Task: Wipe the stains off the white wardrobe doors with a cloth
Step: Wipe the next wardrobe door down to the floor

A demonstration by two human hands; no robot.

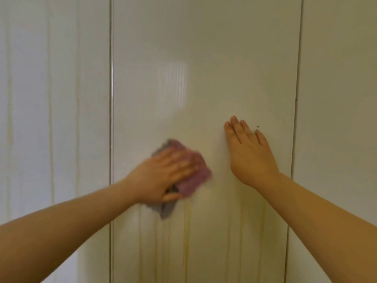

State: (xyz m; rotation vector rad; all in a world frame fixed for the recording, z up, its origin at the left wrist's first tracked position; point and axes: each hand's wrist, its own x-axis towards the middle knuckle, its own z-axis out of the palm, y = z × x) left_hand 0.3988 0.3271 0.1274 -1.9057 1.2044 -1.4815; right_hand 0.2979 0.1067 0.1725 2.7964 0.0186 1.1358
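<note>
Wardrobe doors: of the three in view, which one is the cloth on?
The middle door: the left hand holds the pink cloth against it, and the right hand lies flat on it. The left door and right door are untouched.

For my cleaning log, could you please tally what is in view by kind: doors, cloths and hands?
Doors: 3 (left door, middle door, right door)
Cloth: 1 (cloth)
Hands: 2 (left hand holding the cloth, right hand flat on the middle door)
Total: 6
</note>
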